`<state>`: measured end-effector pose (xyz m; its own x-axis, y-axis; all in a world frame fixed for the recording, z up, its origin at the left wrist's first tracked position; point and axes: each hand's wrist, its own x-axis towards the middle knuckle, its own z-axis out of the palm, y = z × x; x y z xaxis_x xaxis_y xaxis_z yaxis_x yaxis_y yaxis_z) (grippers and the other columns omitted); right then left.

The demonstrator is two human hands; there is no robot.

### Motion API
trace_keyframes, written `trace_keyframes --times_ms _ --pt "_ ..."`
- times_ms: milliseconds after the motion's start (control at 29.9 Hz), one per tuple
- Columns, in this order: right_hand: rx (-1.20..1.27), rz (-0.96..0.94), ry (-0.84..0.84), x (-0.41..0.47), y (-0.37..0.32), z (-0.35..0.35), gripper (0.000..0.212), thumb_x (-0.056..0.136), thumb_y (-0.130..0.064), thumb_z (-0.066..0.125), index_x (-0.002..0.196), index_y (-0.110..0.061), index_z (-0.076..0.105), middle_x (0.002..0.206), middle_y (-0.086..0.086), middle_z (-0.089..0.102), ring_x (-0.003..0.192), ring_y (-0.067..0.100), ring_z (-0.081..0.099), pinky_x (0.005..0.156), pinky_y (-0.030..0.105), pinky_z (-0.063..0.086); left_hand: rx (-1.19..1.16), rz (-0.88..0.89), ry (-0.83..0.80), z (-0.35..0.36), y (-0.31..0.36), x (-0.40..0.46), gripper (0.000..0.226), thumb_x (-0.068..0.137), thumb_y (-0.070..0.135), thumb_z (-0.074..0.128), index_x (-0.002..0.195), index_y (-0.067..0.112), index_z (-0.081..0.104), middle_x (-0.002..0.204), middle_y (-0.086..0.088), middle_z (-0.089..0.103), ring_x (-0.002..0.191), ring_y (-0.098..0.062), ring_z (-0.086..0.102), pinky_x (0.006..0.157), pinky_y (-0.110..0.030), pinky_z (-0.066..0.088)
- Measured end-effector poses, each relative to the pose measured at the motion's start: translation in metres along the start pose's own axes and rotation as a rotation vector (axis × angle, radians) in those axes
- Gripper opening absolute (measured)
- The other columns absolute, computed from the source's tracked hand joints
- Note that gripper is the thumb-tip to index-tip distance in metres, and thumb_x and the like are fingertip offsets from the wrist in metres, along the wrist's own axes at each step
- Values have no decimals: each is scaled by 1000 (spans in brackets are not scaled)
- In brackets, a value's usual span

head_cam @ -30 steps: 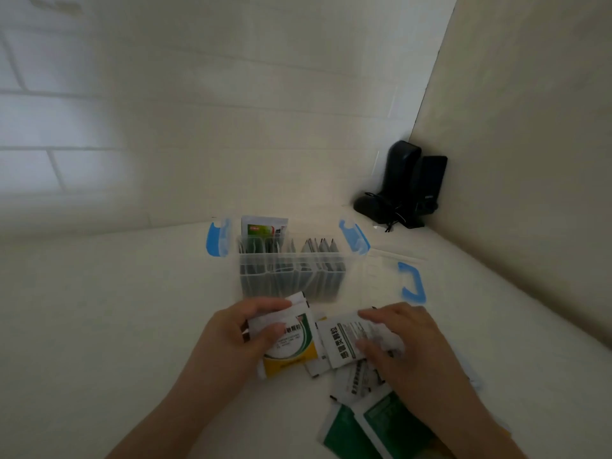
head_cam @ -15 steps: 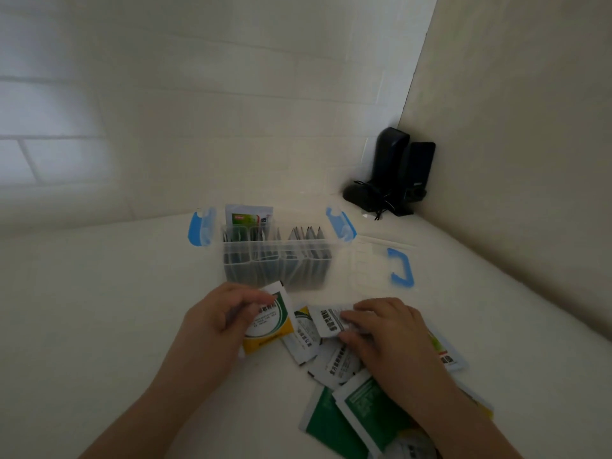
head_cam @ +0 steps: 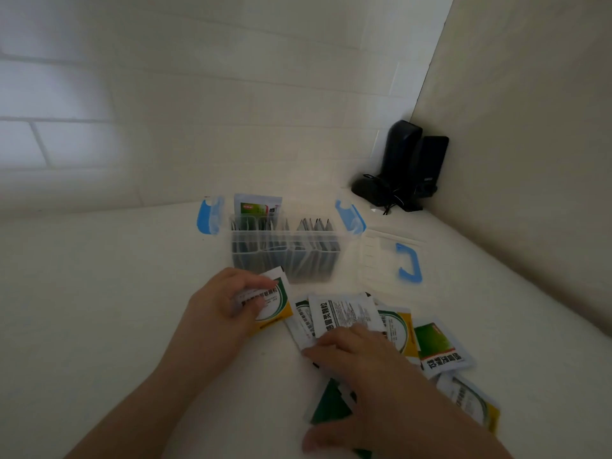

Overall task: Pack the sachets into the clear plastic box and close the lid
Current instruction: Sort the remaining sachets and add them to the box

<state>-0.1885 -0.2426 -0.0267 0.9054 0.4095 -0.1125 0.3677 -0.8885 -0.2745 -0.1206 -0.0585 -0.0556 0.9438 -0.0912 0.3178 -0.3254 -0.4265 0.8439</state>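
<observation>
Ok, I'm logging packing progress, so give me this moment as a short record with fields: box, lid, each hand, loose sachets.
box: clear plastic box stands open, blue latches flipped out, sachets upright in its compartments
lid: clear lid with blue handle lies flat on the table, right of the box
left hand: left hand grips a white, green and yellow sachet just in front of the box
right hand: right hand rests with fingers spread on the loose sachets
loose sachets: pile of loose sachets lies spread on the table, not yet packed
</observation>
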Motion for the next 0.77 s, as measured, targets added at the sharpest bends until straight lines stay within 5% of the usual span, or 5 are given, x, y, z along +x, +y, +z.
trace_keyframes --times_ms 234,401,501,668,769 --pt "-168 94 365 29 -5 21 40 87 -49 46 118 -25 53 106 -4 53 97 13 46 86 27 39 -5 -18 41 -3 -2 2 25 82 3 60 90 26 65 97 16 56 83 -7 57 61 -13 44" --pt "-367 -70 325 32 -4 29 23 48 -39 84 62 -27 71 58 -11 61 53 6 54 49 18 46 -16 25 62 -6 -1 2 35 81 5 60 83 40 58 96 20 56 90 7 55 71 -8 45" --pt "-297 -104 329 24 -2 29 11 66 -41 71 70 -31 70 68 -14 63 60 3 56 53 16 51 -26 19 69 -7 0 2 36 82 5 60 81 41 57 95 20 55 89 6 55 71 -8 44" --pt "-192 76 304 23 -7 19 54 83 -60 41 125 -26 47 126 -6 45 112 14 43 96 29 37 -18 25 66 -7 -1 2 29 82 4 59 84 32 61 94 19 55 90 3 54 70 -4 45" --pt "-275 97 330 26 -10 22 53 79 -61 35 117 -30 54 116 -8 59 106 14 56 92 31 45 -17 35 73 -7 -2 2 29 81 2 59 85 31 62 93 17 56 90 1 55 71 3 41"
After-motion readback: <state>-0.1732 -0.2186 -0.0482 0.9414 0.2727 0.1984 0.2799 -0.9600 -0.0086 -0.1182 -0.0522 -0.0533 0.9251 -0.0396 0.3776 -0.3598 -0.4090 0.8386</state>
